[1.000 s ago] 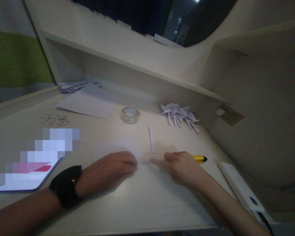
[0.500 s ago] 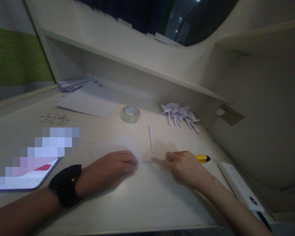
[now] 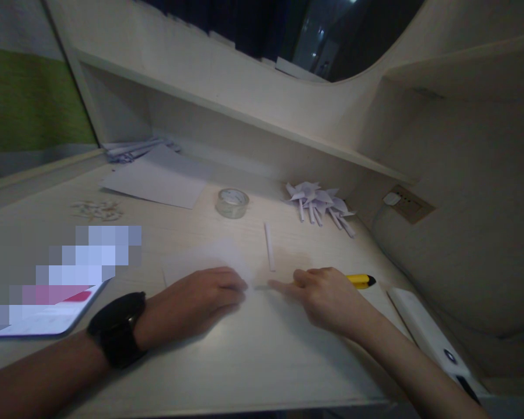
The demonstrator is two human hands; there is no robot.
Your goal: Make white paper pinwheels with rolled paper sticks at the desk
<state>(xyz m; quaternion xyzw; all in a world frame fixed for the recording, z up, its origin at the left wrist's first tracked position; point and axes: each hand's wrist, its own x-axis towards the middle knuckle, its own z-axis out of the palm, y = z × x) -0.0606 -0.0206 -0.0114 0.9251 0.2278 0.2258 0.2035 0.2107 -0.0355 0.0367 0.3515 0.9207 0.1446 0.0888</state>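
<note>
A sheet of white paper (image 3: 220,253) lies on the desk, partly hidden under my left hand (image 3: 220,291). That hand, with a black watch on its wrist, presses the paper down, fingers bent and close together. To its right, my right hand (image 3: 325,294) is closed around a yellow utility knife (image 3: 358,281) with a black end, index finger stretched along it. Its thin grey blade (image 3: 261,287) points left at the paper's right edge, close to my left fingertips. A narrow white paper stick (image 3: 269,247) lies just beyond the blade.
Behind are a roll of clear tape (image 3: 232,203), paper pinwheels (image 3: 317,201), paper sheets (image 3: 157,177) and rolled papers (image 3: 135,149). Small pale pieces (image 3: 98,210) and a phone or tablet (image 3: 76,302) are at left. A white device (image 3: 423,326) lies along the right wall.
Almost nothing differs. Both hands, the paper and the knife stay in nearly the same place.
</note>
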